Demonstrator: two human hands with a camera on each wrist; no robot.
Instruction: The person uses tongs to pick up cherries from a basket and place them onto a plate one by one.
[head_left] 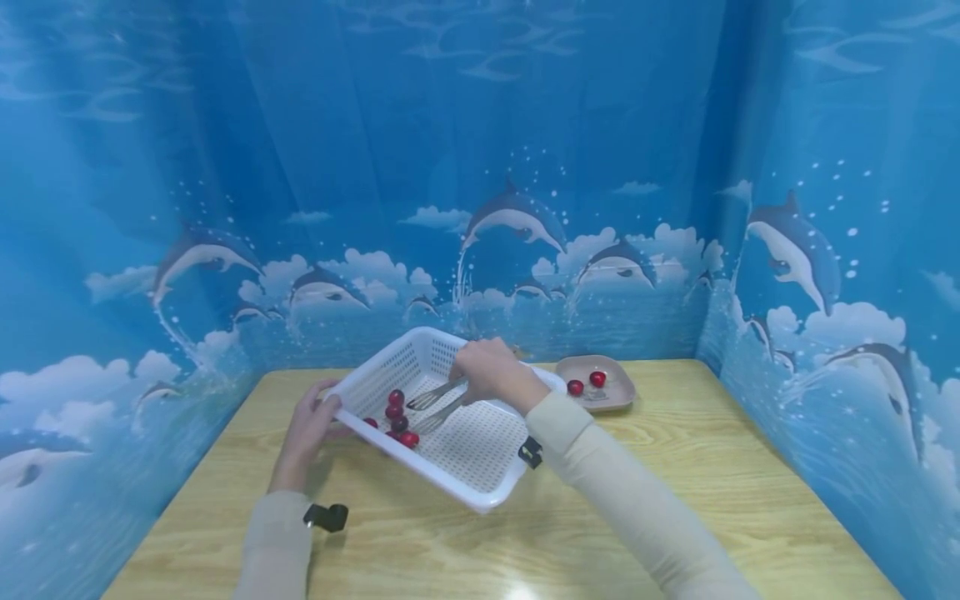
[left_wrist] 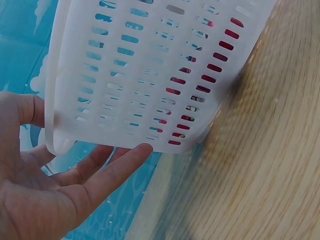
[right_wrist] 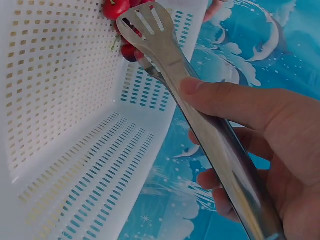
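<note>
1. Above the wood-grain surface (head_left: 750, 475), a white basket (head_left: 480, 446) with slotted walls and a perforated floor sat at an angle, one corner pointing toward the person.
2. Left hand (head_left: 303, 425) was grasping the basket at its left end. Per the left wrist view, thumb was at the rim and the other fingers spread along the outer side and underneath.
3. Right hand (head_left: 491, 371) was grasping metal tongs (right_wrist: 212, 142), thumb on the upper arm, fingers around the far side. It reached over the basket's far rim, tongs angled down inside.
4. Red cherries (head_left: 394, 412) were bunched on the basket floor at the left-hand end; red also showed through the wall slots in the left wrist view. At least one had a green stem.
5. Tongs' arms stood apart, slotted tips right at the bunch. Overlap was bad there, so couldn't tell whether the tips touched fruit.
6. Pink plate (head_left: 618, 398) was on the surface beyond the basket's right end, carrying two cherries (head_left: 597, 379) near each other.
7. Both forearms wore light sleeves (head_left: 600, 458), with a black mount (head_left: 327, 517) at each wrist. Blue dolphin-print curtain (head_left: 375, 167) ran around the back and sides.
</note>
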